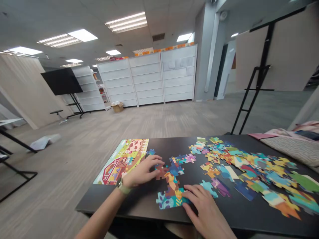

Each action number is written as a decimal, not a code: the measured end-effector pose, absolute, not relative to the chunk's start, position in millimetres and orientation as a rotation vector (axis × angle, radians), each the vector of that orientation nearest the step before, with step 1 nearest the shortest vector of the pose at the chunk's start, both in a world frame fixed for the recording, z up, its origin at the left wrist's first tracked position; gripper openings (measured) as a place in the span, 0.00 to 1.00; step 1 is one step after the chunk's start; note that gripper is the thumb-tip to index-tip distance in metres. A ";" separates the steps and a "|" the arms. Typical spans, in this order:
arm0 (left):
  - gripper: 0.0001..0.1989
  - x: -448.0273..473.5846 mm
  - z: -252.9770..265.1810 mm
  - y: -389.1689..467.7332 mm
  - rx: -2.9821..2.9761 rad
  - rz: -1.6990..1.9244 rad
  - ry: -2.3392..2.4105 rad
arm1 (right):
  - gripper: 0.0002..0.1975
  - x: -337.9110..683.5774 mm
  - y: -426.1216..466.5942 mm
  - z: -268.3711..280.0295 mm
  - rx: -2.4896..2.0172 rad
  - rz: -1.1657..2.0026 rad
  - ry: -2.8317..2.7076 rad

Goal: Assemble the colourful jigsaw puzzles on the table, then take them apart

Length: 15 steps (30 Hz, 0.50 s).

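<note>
My left hand [143,171], a watch on its wrist, reaches over the table with fingers stretched out and thumb apart. Its fingertips are at a reddish-brown puzzle piece [160,171], which they partly cover. My right hand [203,204] rests with spread fingers at the right edge of a joined puzzle section [171,186]. Thumb and fingertips touch a teal part there, and what lies under them is hidden. The section shows a brown animal figure and yellow leaves. More joined pieces [180,161] extend from its top. A small blue piece [151,151] lies beyond my left hand.
A farm picture sheet [122,159] lies on the dark table [139,205] at left. Many loose puzzle pieces [259,169] spread over the right side. Patterned cloth [291,146] lies at the far right. Beyond stand an easel [259,73], white shelves [149,79] and a screen [62,81].
</note>
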State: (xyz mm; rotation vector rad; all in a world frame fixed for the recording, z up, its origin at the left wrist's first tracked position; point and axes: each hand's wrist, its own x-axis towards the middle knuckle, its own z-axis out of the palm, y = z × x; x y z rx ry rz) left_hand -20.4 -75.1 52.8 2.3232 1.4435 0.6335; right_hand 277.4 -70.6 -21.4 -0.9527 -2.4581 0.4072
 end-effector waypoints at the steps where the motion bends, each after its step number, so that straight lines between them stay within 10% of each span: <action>1: 0.18 -23.6 50.2 -59.0 2.339 0.586 1.436 | 0.12 277.1 -71.6 -20.8 -0.951 0.403 -2.458; 15: 0.34 27.0 1.0 -8.2 2.496 0.420 1.387 | 0.11 272.6 -89.3 8.1 -1.099 0.601 -2.379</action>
